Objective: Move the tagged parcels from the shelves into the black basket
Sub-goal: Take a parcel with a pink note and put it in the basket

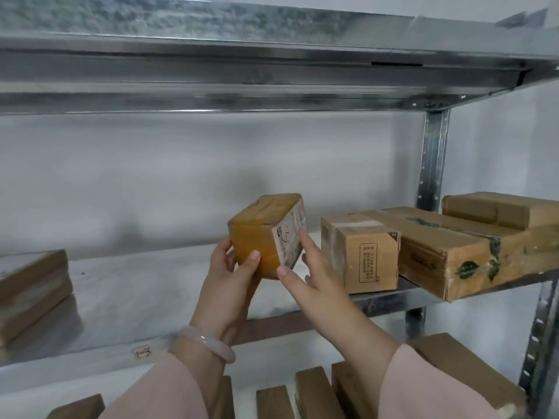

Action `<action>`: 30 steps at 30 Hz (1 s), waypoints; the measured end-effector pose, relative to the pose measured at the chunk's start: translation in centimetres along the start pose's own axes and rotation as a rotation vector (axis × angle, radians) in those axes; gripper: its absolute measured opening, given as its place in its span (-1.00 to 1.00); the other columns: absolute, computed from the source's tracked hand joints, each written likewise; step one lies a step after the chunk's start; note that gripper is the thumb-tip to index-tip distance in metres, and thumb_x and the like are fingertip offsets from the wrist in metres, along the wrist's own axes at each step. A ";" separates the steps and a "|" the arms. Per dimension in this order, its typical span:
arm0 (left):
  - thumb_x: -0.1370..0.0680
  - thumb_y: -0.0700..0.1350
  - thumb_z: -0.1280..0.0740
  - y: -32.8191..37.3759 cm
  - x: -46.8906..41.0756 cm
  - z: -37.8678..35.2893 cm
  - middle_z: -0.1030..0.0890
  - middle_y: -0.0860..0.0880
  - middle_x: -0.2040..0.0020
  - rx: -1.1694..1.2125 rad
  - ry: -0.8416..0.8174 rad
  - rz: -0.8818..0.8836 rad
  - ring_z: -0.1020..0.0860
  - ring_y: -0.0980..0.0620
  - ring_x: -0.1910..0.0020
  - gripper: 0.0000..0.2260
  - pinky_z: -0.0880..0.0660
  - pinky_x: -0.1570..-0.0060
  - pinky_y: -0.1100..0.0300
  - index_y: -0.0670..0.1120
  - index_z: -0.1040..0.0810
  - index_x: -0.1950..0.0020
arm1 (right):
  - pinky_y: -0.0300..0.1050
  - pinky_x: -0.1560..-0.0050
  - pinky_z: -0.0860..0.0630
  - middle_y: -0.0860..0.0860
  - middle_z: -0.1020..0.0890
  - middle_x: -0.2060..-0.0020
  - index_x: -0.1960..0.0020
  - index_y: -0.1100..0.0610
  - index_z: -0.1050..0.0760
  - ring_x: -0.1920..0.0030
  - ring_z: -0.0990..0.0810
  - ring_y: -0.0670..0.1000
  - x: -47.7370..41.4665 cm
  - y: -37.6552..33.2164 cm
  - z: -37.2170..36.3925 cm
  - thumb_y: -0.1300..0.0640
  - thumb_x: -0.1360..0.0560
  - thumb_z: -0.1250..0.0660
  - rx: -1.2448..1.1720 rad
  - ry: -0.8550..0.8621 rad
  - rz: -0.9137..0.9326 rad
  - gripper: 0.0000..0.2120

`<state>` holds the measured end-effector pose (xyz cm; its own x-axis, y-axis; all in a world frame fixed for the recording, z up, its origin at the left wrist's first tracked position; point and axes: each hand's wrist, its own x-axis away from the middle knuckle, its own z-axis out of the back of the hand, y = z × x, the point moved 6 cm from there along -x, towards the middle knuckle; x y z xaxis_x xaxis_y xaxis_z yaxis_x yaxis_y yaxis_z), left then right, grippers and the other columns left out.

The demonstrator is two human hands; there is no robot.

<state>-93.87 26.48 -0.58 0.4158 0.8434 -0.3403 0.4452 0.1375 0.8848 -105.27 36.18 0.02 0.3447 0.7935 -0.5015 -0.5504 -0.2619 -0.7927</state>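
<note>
Small taped parcel held up just above the middle shelf, tilted, well clear of the printed carton and the long box to the right. Gripped by the left hand at the lower near corner — thumb across the glossy brown face, fingers wrapped round the far side. Propped by the right hand at the end bearing the paper label: fingers fairly straight, laid against that end, thumb tip at the bottom corner. More a steadying touch than a clamp.

Likely light, judging by the mostly one-handed hold and the compact shape. Contents unknown, so no shaking or dropping. Stiff enough at edges and corners, being cardboard bound in tape, though somewhat rounded there. Tape skin probably slick — best taken across two opposite faces with a palm underneath, not pinched by fingertips on one glossy side. Paper label probably less slippery, but better left readable and unscuffed.

Black basket not in view; probably a turn away from the shelving needed to reach it. Lowering in rather than tossing advisable, minding the upright parcels on the shelf below, close beneath the forearms.
</note>
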 end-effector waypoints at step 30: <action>-0.57 0.07 -0.29 6.1 -1.3 10.8 -0.42 -0.10 -0.43 -0.998 0.369 0.016 -0.37 -0.13 -0.38 -0.54 -0.30 -0.35 -0.08 0.04 -0.35 -0.47 | -0.45 -0.32 0.00 -0.29 -0.11 -0.48 -0.46 -0.28 -0.14 -0.45 -0.04 -0.32 -2.5 -2.5 -1.3 -0.10 -0.57 -0.21 0.236 -0.013 0.258 -0.50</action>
<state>-83.12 20.58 1.86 0.0749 0.9311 -0.3570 -0.4794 0.3475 0.8059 -103.80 34.16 2.83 0.1625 0.7247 -0.6696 -0.7796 -0.3216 -0.5373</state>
